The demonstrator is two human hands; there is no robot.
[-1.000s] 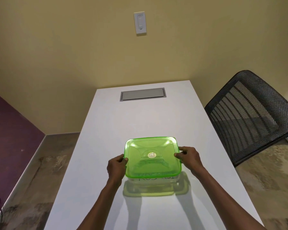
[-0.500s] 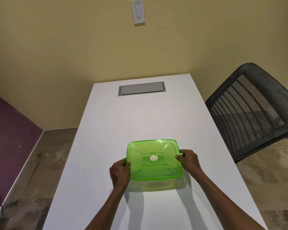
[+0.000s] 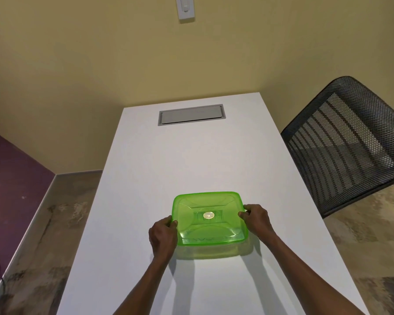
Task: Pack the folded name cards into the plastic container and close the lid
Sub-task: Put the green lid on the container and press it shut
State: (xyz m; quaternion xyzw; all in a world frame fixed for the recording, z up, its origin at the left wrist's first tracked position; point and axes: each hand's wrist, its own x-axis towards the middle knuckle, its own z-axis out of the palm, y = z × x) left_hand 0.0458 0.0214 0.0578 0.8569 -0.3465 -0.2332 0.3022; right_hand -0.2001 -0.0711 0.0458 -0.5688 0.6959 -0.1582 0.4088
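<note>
A translucent green lid (image 3: 208,218) covers the clear plastic container (image 3: 214,248), which stands on the white table (image 3: 191,160) near its front. My left hand (image 3: 163,236) grips the lid's left edge, thumb on top. My right hand (image 3: 256,220) grips the right edge the same way. The name cards are hidden beneath the green lid; only faint dark marks show through near the front.
A grey cable hatch (image 3: 191,114) is set into the table's far end. A black mesh chair (image 3: 348,144) stands close to the table's right side. A wall switch (image 3: 185,7) hangs above. Floor lies to the left.
The lid has come down from a raised, tilted position onto the container. Both hands stayed on its side edges and lowered with it. The camera view tilted upward.
</note>
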